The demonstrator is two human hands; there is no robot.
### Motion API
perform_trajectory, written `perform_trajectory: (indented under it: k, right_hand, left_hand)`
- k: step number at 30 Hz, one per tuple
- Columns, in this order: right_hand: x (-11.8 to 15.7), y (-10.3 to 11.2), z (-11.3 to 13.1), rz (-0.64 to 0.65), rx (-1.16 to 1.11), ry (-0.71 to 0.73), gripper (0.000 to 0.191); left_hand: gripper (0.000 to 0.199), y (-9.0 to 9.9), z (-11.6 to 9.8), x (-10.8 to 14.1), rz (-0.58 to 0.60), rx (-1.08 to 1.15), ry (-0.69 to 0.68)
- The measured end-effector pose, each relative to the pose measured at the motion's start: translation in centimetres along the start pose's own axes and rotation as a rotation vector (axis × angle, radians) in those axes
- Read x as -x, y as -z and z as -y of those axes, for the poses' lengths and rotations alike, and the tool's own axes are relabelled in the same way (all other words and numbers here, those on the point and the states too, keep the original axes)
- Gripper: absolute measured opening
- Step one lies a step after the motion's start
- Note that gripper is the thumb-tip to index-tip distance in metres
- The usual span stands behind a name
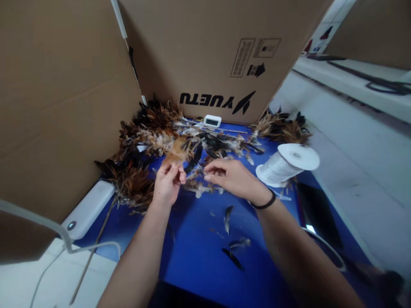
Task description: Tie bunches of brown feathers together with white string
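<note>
My left hand (167, 185) pinches a small bunch of light brown feathers (177, 150), tips pointing up and away from me. Just to the right, my right hand (233, 177), with a black band on its wrist, has its thumb and fingertips brought together; whatever they may hold is too small to make out. Loose feathers (199, 188) in white, grey and brown lie behind and beneath both hands. Bundles of dark and rust-brown feathers (131, 182) are heaped to the left of my left hand. A white spool of clear or white line (278, 164) stands right of my right hand.
Large cardboard boxes (192, 51) wall the blue table (199, 239) at the back and left. A small white digital display (212, 121) sits at the back. More feathers (284, 126) lie back right. A white power bank (90, 209) and a dark phone (317, 214) flank the table.
</note>
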State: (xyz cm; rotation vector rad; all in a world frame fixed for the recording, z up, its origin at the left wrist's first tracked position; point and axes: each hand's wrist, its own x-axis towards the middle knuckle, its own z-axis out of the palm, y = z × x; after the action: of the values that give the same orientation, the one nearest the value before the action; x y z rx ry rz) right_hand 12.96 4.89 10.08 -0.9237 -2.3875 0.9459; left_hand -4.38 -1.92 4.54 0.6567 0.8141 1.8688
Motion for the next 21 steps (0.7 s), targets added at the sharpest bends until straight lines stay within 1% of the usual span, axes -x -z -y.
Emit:
perform_trajectory:
  k: [3, 5, 6, 7, 9, 11, 13, 14, 15, 17, 19, 20, 21]
  right_hand:
    - [2.7, -0.5, 0.4, 0.245, 0.286, 0.024, 0.011]
    - [5.0, -1.2, 0.6, 0.411, 0.443, 0.006, 0.015]
    - [6.2, -1.7, 0.6, 0.475, 0.497, -0.006, 0.018]
    - [7.3, -2.2, 0.6, 0.523, 0.546, -0.020, 0.020]
    - [9.3, -3.1, 0.2, 0.566, 0.592, -0.048, 0.022]
    - [10.3, -3.8, -0.5, 0.570, 0.586, -0.063, 0.014]
    - [10.2, -4.1, -1.4, 0.543, 0.541, -0.043, 0.005]
    - [9.8, -4.1, -2.0, 0.511, 0.509, -0.017, 0.009]
    - [9.2, -3.9, -2.5, 0.445, 0.488, 0.007, 0.013]
    - [8.2, -3.3, -3.4, 0.203, 0.486, 0.027, 0.017]
    - [8.1, -2.3, -3.9, -0.023, 0.482, 0.084, 0.022]
    - [8.5, -1.8, -4.0, -0.103, 0.481, 0.119, 0.024]
    - [9.2, -1.5, -3.9, -0.150, 0.483, 0.159, 0.025]
  left_hand:
    - [0.029, 0.2, -0.4, -0.2, -0.013, 0.070, -0.015]
    - [0.028, 0.3, -0.5, -0.3, -0.020, 0.108, -0.018]
    - [0.027, 0.3, -0.6, -0.3, -0.024, 0.122, -0.019]
    - [0.027, 0.4, -0.7, -0.4, -0.028, 0.134, -0.022]
    - [0.026, 0.4, -0.8, -0.4, -0.038, 0.151, -0.026]
    - [0.026, 0.3, -0.9, -0.4, -0.047, 0.160, -0.029]
    - [0.025, 0.2, -0.9, -0.4, -0.055, 0.155, -0.027]
    - [0.025, 0.1, -0.9, -0.4, -0.057, 0.147, -0.025]
    - [0.025, 0.1, -0.8, -0.3, -0.057, 0.137, -0.023]
    - [0.025, 0.0, -0.7, -0.3, -0.054, 0.117, -0.018]
    - [0.024, 0.0, -0.6, -0.3, -0.053, 0.105, -0.011]
    - [0.024, -0.1, -0.6, -0.4, -0.053, 0.104, -0.009]
    - [0.024, -0.1, -0.6, -0.4, -0.052, 0.106, -0.010]
